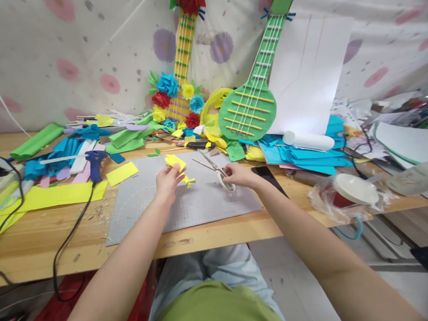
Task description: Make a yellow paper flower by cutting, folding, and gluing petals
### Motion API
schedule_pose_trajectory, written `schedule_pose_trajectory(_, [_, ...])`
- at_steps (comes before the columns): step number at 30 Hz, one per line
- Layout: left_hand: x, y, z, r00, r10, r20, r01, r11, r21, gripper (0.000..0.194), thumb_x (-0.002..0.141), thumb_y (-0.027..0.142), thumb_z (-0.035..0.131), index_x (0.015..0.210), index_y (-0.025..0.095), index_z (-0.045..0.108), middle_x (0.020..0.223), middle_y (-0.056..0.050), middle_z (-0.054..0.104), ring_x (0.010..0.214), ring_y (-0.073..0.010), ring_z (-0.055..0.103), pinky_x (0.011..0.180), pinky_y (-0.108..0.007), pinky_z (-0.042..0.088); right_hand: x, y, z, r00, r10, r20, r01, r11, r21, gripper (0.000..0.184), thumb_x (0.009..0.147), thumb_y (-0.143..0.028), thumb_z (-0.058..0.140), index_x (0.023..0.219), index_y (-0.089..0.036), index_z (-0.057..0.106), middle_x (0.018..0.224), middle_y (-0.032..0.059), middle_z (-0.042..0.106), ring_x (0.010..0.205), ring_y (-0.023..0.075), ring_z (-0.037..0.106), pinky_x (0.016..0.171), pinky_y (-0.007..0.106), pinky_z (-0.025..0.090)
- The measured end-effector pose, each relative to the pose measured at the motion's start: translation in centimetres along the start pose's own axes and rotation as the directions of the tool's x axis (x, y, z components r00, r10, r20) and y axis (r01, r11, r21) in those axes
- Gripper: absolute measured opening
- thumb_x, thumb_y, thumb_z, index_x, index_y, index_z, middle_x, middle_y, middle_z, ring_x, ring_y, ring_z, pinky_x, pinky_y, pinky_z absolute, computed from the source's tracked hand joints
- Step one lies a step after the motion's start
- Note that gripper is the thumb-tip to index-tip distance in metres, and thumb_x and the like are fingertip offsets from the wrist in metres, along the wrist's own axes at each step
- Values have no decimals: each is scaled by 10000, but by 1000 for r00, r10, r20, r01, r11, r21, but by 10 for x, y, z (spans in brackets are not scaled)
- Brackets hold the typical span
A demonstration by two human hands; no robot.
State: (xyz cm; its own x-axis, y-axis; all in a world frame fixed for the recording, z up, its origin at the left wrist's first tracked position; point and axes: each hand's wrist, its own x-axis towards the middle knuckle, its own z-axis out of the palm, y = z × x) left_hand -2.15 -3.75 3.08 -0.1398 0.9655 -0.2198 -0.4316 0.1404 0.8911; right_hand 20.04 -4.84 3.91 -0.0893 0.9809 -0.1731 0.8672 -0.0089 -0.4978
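Observation:
My left hand (169, 182) is closed on a folded piece of yellow paper (175, 161), held above the grey cutting mat (140, 211). A small twisted yellow paper piece (188, 182) lies just right of those fingers. At the mat's right half, my right hand (238, 174) grips a pair of scissors (225, 182) by the white handles. Their blades point away and to the left, toward the back of the mat. A thin stick lies close beside the blades.
A blue glue gun (96, 165) with a black cord stands at left near yellow paper strips (68, 193). Behind the mat lean a yellow paper instrument (185, 49) with flowers and a green one (249, 109). A dark phone (269, 180) and a wrapped tape roll (353, 191) lie right.

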Motion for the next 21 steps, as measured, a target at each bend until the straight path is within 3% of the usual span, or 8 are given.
schedule_pose_trajectory(2, [1, 1, 5, 1000, -12, -25, 11, 999, -36, 139, 673, 214, 643, 780, 138, 597, 870, -70, 660, 784, -149, 647, 693, -264, 487, 0, -3, 5, 997, -74, 8, 68, 951, 302, 226, 673, -333, 587, 807, -171, 503, 758, 8, 569, 674, 124, 517, 594, 227, 384])
schedule_pose_trajectory(4, [2, 1, 10, 999, -16, -48, 13, 998, -65, 97, 698, 197, 615, 771, 140, 588, 861, -63, 653, 784, -140, 643, 704, -264, 488, -1, -11, 11, 992, -124, -9, 115, 886, 449, 299, 681, -404, 602, 828, -173, 484, 755, -6, 540, 652, 110, 490, 577, 221, 381])
schedule_pose_trajectory(7, [2, 2, 17, 997, -10, -81, 3, 996, -89, 69, 708, 189, 598, 759, 147, 580, 847, -51, 644, 801, -132, 633, 721, -263, 488, -4, -28, 18, 973, -231, 11, 191, 830, 524, 340, 729, -502, 552, 836, -183, 499, 804, 2, 521, 701, 114, 475, 602, 222, 395])
schedule_pose_trajectory(9, [3, 3, 19, 995, -9, -104, -2, 994, -105, 65, 700, 183, 602, 748, 146, 578, 835, -46, 641, 797, -125, 625, 726, -259, 487, -6, -37, 19, 942, -325, 86, 220, 790, 572, 375, 759, -556, 488, 798, -183, 501, 782, -1, 501, 694, 109, 464, 607, 220, 402])
schedule_pose_trajectory(15, [4, 5, 23, 987, -24, -159, -2, 986, -166, 63, 677, 151, 621, 712, 141, 570, 767, -19, 619, 657, -66, 578, 707, -222, 478, -9, -49, 17, 853, -393, 345, 90, 760, 643, 519, 726, -665, 439, 858, -169, 518, 717, -7, 490, 638, 100, 478, 574, 212, 402])
schedule_pose_trajectory(21, [1, -1, 30, 992, -40, -118, 23, 989, -148, 79, 666, 159, 634, 694, 139, 563, 692, -5, 596, 605, -60, 553, 705, -223, 491, -8, -53, 17, 878, -362, 313, 78, 754, 653, 530, 725, -672, 430, 835, -165, 536, 684, -4, 506, 615, 99, 491, 542, 204, 402])
